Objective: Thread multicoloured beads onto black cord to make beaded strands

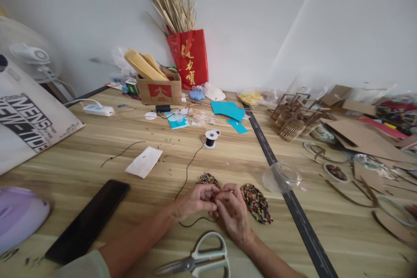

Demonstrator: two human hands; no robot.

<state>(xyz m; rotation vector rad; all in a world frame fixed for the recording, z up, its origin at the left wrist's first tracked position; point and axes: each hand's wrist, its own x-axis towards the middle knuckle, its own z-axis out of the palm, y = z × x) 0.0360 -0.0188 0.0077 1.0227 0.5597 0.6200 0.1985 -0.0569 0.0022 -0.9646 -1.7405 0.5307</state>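
Note:
My left hand (195,202) and my right hand (235,217) meet low in the middle, fingertips pinched together. Between them runs thin black cord (186,173), which trails from a white spool (212,134) and also loops below my left wrist. What else the fingertips may hold is too small to make out. Strings of multicoloured beads (257,204) lie right of my right hand, and more beads (208,178) show just behind my fingers. Pale-handled scissors (211,253) rest on the table close to my body.
A black phone (89,219) and a white paper slip (144,162) lie to the left. Further right are a clear plastic cup (275,177), a black strip (302,226) along the tabletop, and small woven baskets (289,126). A cardboard box (159,91) and red bag (195,56) stand behind.

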